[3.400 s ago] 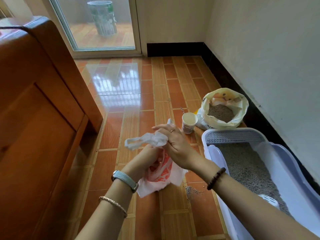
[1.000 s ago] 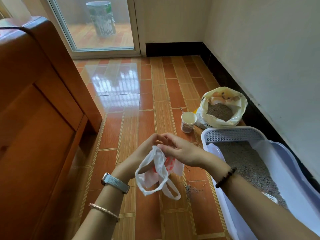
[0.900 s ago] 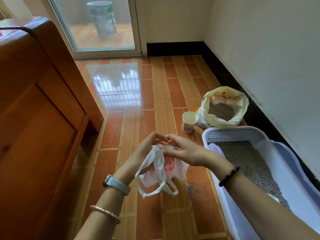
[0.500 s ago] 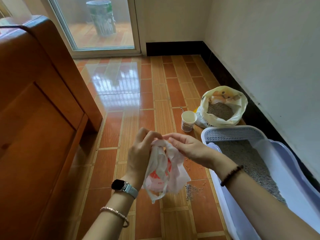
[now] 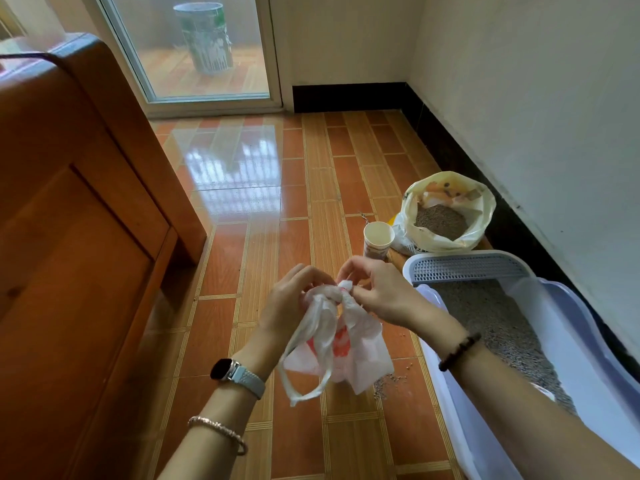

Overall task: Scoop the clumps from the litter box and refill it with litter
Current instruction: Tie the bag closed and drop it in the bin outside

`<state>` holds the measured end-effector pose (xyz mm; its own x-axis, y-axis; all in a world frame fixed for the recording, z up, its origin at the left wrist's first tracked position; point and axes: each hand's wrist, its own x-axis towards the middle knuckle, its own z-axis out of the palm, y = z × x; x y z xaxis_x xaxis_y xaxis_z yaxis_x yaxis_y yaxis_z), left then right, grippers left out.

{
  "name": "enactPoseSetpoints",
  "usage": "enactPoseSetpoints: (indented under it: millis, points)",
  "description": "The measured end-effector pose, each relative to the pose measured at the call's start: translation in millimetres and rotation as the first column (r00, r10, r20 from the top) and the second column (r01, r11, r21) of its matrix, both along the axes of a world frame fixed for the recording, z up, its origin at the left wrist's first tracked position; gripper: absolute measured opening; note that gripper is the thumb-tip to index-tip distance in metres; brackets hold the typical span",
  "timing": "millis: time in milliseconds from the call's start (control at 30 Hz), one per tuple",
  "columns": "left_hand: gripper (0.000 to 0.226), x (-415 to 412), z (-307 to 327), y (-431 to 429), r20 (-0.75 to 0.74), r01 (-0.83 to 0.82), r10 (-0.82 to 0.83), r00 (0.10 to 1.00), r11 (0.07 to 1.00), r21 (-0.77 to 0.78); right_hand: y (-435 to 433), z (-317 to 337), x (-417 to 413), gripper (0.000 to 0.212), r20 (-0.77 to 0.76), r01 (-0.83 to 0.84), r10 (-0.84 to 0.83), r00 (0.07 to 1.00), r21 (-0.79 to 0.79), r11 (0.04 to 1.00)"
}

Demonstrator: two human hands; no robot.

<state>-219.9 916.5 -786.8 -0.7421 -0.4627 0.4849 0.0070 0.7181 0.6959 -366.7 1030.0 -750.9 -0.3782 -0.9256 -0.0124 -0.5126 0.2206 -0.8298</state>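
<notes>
A small white plastic bag [image 5: 349,358] with red print hangs in the air in front of me, its top bunched into a twist. My left hand [image 5: 291,306] grips that twisted top from the left, and my right hand [image 5: 381,292] pinches it from the right. One loop handle dangles below. The pale lavender litter box [image 5: 446,393] lies along the right wall, with grey litter [image 5: 495,327] inside and a grated step at its far end. Beyond it stands an open yellowish litter bag [image 5: 446,213] with grey litter in it.
A paper cup [image 5: 378,239] stands on the tiled floor beside the litter bag. Spilled grains [image 5: 388,384] lie on the tiles by the box. A wooden cabinet [image 5: 79,237] fills the left side. A glass door [image 5: 194,46] is at the back.
My hands have drawn the bag's handles together and tightened its top into a bunched twist. The loose loops that hung open a second ago are mostly pulled in.
</notes>
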Motion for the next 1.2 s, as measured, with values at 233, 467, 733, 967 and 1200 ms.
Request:
enactPoseSetpoints:
  millis: [233,467,733,967,1200]
  points:
    - [0.033,3.2,-4.0,8.6,0.094,0.065,-0.080,0.992,0.985,0.160,-1.1,-13.5,15.5,0.012,0.005,0.192,-0.194,0.981,-0.182,0.964]
    - [0.012,6.0,-5.8,9.7,0.181,-0.028,-0.022,0.983,0.962,0.271,-4.7,-19.1,18.5,0.032,-0.031,0.269,-0.298,0.954,-0.343,0.900]
    - [0.022,6.6,-5.6,4.9,0.163,-0.048,-0.054,0.985,0.824,0.565,-8.5,-20.2,19.5,0.034,0.636,0.465,-0.382,0.670,0.041,0.884]
    - [0.037,15.5,-7.7,8.9,0.147,0.035,-0.123,0.981,0.869,0.494,-4.4,-19.4,22.4,0.024,0.536,0.110,-0.168,0.827,0.138,0.984]
    - [0.007,10.9,-8.3,6.3,0.155,-0.035,-0.060,0.986,0.839,0.543,-8.4,-28.0,15.0,0.013,0.435,0.229,-0.189,0.880,-0.042,0.972]
